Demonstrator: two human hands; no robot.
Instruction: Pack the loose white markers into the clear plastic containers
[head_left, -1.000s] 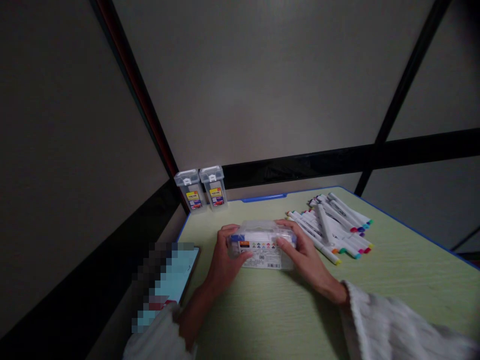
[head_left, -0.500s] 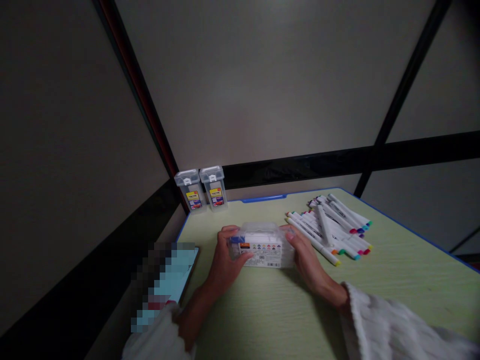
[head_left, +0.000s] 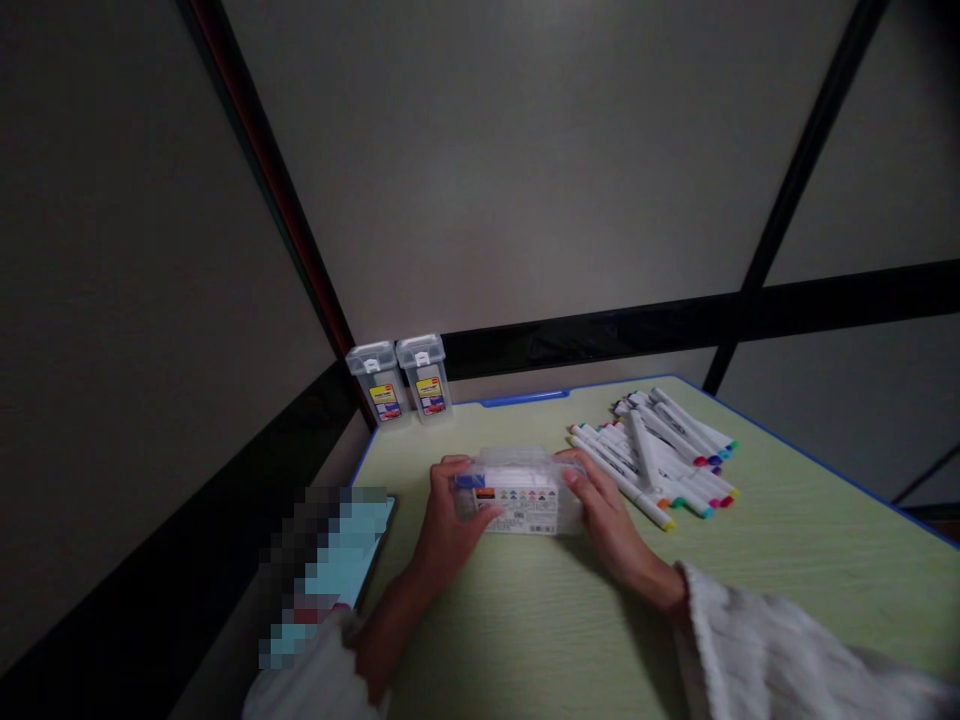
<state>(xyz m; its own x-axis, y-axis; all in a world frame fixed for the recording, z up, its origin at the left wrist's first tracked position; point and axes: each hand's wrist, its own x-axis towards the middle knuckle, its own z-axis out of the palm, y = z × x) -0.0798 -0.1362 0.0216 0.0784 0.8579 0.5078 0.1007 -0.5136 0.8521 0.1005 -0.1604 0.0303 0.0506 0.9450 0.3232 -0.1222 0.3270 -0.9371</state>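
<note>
Two bare hands on a clear, box-shaped plastic case (head_left: 566,513), positioned near the middle of a pale green, wood-grained tabletop (head_left: 525,640) with blue edging. The left hand (head_left: 448,525) grips the case's left end, its thumb laid across the front face; the right hand (head_left: 606,520) grips the right end, its thumb at the upper front corner (its other fingers are partly hidden behind the case). The hands are apart from each other, both clamped on the case between them. Whether the case's underside touches the tabletop cannot be told.

The front bears a white printed paper label (head_left: 517,512) with an orange patch and rows of small coloured marks (the text is too small to read); a blue strip (head_left: 471,481) lies above its left end, beside the left fingers. To the right, near the right hand, lies a loose heap of white-barrelled markers with coloured ends (head_left: 675,455), one lying across the others. At the far left corner, two upright, lidded, translucent plastic containers (head_left: 403,385) stand side by side, with yellow-and-blue labels. A flat turquoise rectangular object (head_left: 360,535), partly pixelated, lies left of the left forearm.
</note>
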